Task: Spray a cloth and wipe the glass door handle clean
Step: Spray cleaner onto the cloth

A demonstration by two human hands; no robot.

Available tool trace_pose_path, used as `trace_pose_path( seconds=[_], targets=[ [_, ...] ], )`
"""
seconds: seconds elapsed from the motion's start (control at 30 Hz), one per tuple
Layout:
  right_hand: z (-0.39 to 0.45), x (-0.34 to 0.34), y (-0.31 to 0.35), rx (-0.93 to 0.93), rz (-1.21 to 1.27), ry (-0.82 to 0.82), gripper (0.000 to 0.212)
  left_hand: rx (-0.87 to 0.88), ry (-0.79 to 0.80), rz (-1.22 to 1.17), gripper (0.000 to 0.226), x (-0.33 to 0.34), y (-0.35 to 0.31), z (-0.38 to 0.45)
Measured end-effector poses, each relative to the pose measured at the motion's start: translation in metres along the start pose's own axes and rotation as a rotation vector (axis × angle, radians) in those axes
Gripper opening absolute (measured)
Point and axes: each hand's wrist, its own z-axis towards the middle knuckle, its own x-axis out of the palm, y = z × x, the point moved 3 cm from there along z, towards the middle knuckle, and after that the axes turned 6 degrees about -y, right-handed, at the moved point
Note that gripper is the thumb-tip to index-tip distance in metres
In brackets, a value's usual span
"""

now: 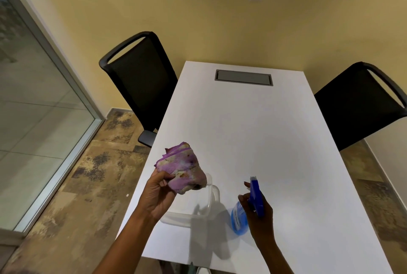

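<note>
Left hand (pixel 159 194) grips the purple cloth (pixel 182 169) near-left over the table (pixel 253 132), right hand (pixel 258 212) clenches the spray bottle (pixel 244 214): aim nozzle left at the cloth, 1 short squeeze.

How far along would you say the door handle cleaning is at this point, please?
Early. Both tools are picked up: the left hand holds the purple cloth up, and the right hand grips the blue spray bottle, nozzle toward it. Spraying is in hand. Wiping remains; no door handle is in view.

Bare tabletop (pixel 253 132) between two chairs (pixel 141 75)
</note>
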Motion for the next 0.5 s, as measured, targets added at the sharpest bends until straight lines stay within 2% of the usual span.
trace_pose_path(
  seconds=[0.03, 0.13, 0.2, 0.37, 0.43, 0.5],
  targets=[
    [0.000, -0.001, 0.001, -0.009, 0.011, -0.001, 0.083, -0.006, -0.004, -0.001, 0.111, 0.001, 0.000, -0.001],
    [0.003, 0.000, -0.001, -0.010, -0.001, 0.012, 0.091, -0.023, -0.021, -0.034, 0.069, 0.000, 0.003, -0.002],
    [0.001, 0.001, -0.001, 0.005, -0.044, 0.007, 0.075, 0.002, -0.016, -0.047, 0.061, -0.005, 0.004, -0.002],
    [0.000, 0.001, -0.009, 0.025, -0.069, -0.019, 0.034, 0.031, -0.022, -0.107, 0.057, -0.010, -0.001, -0.014],
    [-0.004, -0.001, -0.015, 0.050, -0.122, -0.073, 0.041, 0.035, -0.016, -0.127, 0.057, -0.014, -0.003, -0.019],
    [-0.012, -0.001, -0.026, 0.067, -0.221, -0.136, 0.074, 0.061, -0.023, -0.147, 0.057, -0.022, -0.009, -0.024]
  ],
)
